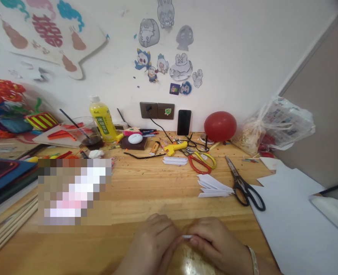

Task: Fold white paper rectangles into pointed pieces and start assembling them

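Note:
Near the front edge of the wooden table [157,198], my left hand [159,242] and my right hand [214,240] meet almost fingertip to fingertip. Between them shows a small narrow piece of white paper [187,236], pinched from both sides. My fingers cover most of it. A bracelet is on my right wrist. Beyond my right hand lie a fan of folded white paper strips [214,187] and black-handled scissors [243,187]. Further back rests another stack of white folded strips [175,160].
White sheets [303,214] cover the right side. Red-and-yellow scissors [201,162], a yellow glue gun [176,148], a phone [184,123] and a red balloon [220,126] stand further back. Left are a bottle [103,120], a drink cup [90,133] and wooden sticks [13,227].

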The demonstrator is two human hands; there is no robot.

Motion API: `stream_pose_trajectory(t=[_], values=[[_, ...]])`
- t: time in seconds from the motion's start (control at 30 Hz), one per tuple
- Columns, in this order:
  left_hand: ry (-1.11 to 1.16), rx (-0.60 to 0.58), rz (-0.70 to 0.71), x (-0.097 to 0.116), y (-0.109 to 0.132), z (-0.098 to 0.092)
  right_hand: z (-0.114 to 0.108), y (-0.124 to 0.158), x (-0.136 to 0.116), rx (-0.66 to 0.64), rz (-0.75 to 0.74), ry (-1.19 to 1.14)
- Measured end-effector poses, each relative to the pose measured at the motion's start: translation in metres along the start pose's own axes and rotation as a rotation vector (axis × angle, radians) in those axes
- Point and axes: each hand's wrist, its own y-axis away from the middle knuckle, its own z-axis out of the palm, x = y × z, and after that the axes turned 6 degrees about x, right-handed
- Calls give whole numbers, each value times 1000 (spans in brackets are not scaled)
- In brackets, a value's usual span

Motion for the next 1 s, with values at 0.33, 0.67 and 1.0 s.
stream_pose_trajectory(t=[0.33,0.67,1.0], values=[[-163,-27,120,-2,0,2,-6,-3,-5,78,-39,-18],[-277,-30,224,-9,4,10,0,-5,-4,-26,-71,75],[-359,166,367,-12,0,10,0,-3,3,111,-287,245]])
